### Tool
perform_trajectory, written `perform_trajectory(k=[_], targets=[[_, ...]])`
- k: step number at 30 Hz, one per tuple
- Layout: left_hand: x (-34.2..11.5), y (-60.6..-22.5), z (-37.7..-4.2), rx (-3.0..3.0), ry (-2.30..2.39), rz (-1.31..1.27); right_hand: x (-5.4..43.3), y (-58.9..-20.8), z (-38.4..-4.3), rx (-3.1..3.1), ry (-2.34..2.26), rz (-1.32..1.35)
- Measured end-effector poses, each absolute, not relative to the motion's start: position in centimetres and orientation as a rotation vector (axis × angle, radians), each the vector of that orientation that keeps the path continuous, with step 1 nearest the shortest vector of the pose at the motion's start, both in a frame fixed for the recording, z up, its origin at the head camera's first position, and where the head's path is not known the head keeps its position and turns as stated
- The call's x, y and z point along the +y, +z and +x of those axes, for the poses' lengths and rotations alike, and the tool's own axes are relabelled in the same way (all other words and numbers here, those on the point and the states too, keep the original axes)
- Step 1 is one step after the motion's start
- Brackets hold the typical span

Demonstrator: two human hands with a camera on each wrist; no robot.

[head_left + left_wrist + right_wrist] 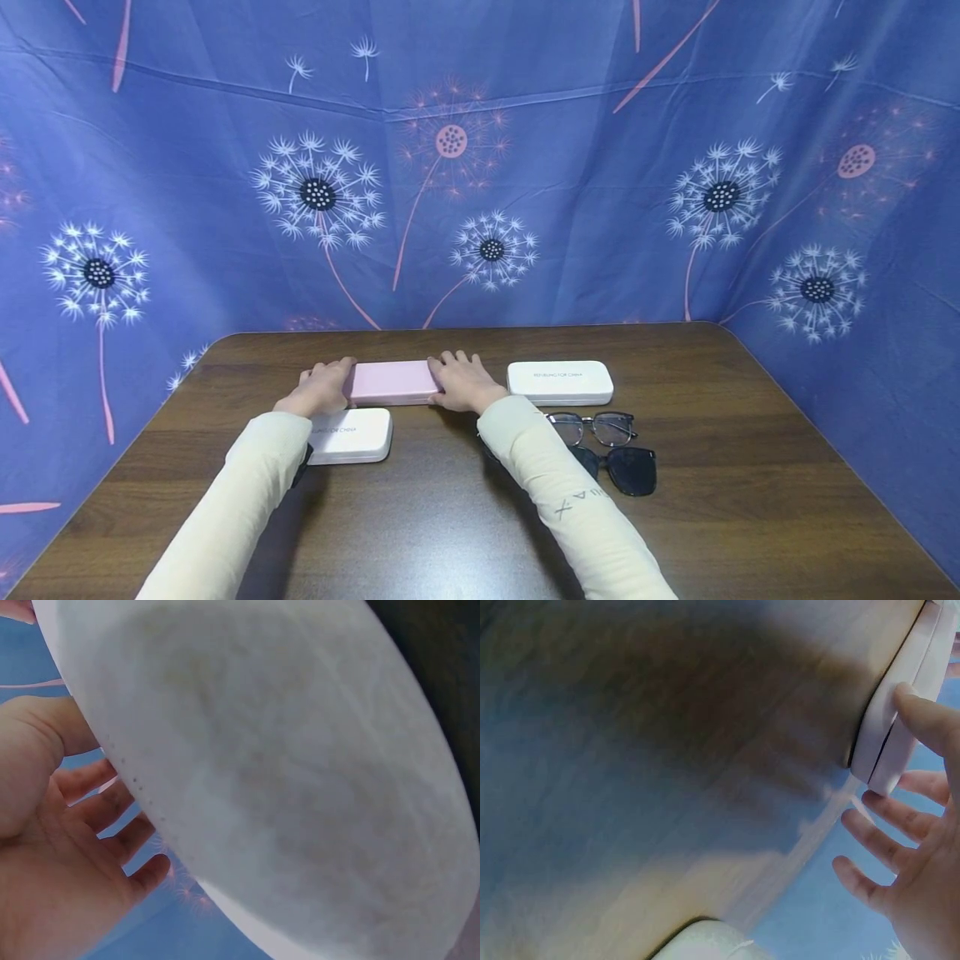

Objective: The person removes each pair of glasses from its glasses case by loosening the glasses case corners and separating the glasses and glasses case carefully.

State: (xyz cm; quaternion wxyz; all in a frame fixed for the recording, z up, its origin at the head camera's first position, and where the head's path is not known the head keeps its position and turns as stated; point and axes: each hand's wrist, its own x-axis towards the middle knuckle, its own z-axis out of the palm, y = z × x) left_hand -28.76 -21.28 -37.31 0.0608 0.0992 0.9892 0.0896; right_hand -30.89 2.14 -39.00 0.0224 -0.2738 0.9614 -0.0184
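A closed pink glasses case (393,382) lies lengthwise near the back of the table. My left hand (318,390) holds its left end, and my right hand (463,383) grips the right end. In the right wrist view, that thumb presses the front of the pink case (907,694) by its seam, with the index finger behind and the other fingers spread. A white glasses case (352,437) sits just in front of the left hand, partly under the forearm. Its pale side (262,780) fills much of the left wrist view and hides the left fingertips.
Another white glasses case (560,383) stands right of the right hand. Clear-lens glasses (588,419) and dark sunglasses (633,471) lie before it, partly covered by the right sleeve (570,508). Behind the wooden table (750,500) hangs a blue dandelion-print cloth (585,183).
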Motion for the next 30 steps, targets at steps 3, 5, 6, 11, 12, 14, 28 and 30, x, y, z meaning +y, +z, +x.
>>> perform_trajectory(k=[3, 5, 6, 11, 12, 14, 28, 30], targets=[[-21.3, -37.1, -28.7, 2.978, 0.263, 0.286, 2.5, -38.8, -31.0, 2.974, -0.059, -0.838], [-21.4, -37.0, -28.7, 2.972, 0.254, 0.284, 2.9, -38.6, -31.1, 2.968, -0.067, -0.824], [-21.4, -36.9, -28.6, 2.968, 0.247, 0.282, 3.1, -38.5, -31.2, 2.967, -0.075, -0.820], [-21.1, -36.2, -28.5, 2.964, 0.213, 0.261, 4.4, -37.8, -31.5, 2.965, -0.112, -0.787], [-21.0, -36.1, -28.5, 2.969, 0.206, 0.257, 4.6, -37.7, -31.5, 2.969, -0.118, -0.782], [-20.9, -35.9, -28.5, 2.980, 0.194, 0.258, 5.2, -37.5, -31.6, 2.975, -0.120, -0.770], [-18.4, -34.4, -28.0, 3.129, 0.198, 0.423, 10.6, -36.6, -32.2, 3.044, -0.147, -0.724], [-17.9, -34.4, -27.9, 3.145, 0.195, 0.464, 11.4, -36.5, -32.2, 3.043, -0.162, -0.709]])
